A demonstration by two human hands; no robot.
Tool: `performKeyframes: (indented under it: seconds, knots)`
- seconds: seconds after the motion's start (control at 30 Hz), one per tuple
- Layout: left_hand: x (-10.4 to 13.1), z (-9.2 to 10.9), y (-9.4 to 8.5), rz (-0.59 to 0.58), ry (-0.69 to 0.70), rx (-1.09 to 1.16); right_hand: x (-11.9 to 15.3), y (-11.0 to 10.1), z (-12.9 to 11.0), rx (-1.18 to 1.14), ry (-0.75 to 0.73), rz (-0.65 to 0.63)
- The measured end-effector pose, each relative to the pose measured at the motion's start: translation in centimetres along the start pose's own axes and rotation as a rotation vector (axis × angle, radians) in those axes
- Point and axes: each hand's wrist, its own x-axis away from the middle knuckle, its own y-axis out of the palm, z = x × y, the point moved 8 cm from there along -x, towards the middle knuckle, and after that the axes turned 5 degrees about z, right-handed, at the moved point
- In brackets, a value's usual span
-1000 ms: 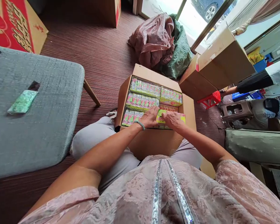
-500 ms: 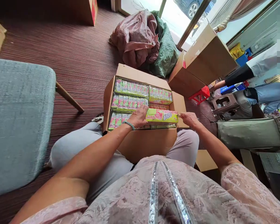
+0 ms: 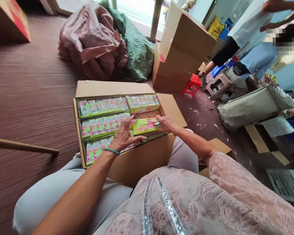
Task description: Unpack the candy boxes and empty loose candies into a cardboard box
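Observation:
An open cardboard box [image 3: 147, 160] stands between my knees, filled with rows of small green and pink packs [image 3: 95, 125] in clear-wrapped trays. At its right side lies a green and pink carton [image 3: 144, 126], tilted slightly in its slot. My left hand [image 3: 124, 134], with a bead bracelet at the wrist, is at the carton's left end, thumb and fingers spread apart. My right hand [image 3: 166, 123] grips the carton's right end, its fingertips on the top edge. Orange packs [image 3: 147, 115] show just behind the carton.
Pink [image 3: 88, 42] and green [image 3: 137, 49] sacks lie beyond the box. Stacked cartons [image 3: 183, 42] and a red stool [image 3: 192, 85] stand at the back right. Two people are farther right, one seated. A wooden leg [image 3: 24, 146] juts in at the left.
The view has swung right. The carton now sits lower, between my hands in the box. My left hand has opened off its top, and my right hand has closed in on its right end.

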Motion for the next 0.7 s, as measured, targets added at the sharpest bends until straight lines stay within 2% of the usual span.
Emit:
performKeyframes:
  seconds: [0.1,0.17,0.23,0.33,0.4,0.47,0.57,0.63,0.7]
  knots:
    - [1.2,-0.8,1.7,-0.019,-0.059,-0.067,1.8,-0.1,5.4,-0.060,0.171,0.035]
    - [1.9,-1.1,3.4,-0.090,-0.096,-0.145,3.7,0.1,11.1,-0.082,0.375,0.051]
    - [2.4,-1.3,4.9,-0.142,-0.145,-0.224,6.2,1.1,17.7,-0.131,0.647,0.074]
    - [2.1,-1.6,6.3,-0.146,-0.265,-0.331,10.2,4.4,26.1,-0.253,0.995,0.099]
    - [1.1,-1.6,7.0,-0.146,-0.342,-0.401,12.1,7.6,29.5,-0.312,1.124,0.069]
    - [-0.6,-1.0,8.4,-0.195,-0.341,-0.460,13.0,11.1,30.8,-0.363,1.157,-0.002]
    - [-3.4,-0.2,11.1,-0.343,-0.265,-0.516,12.7,15.5,29.8,-0.451,1.067,-0.092]
    - [-4.7,-0.6,12.4,-0.444,-0.306,-0.555,12.2,17.1,28.7,-0.501,1.011,-0.097]
    - [-5.2,-1.3,13.1,-0.531,-0.383,-0.599,12.1,17.7,28.1,-0.533,0.988,-0.065]
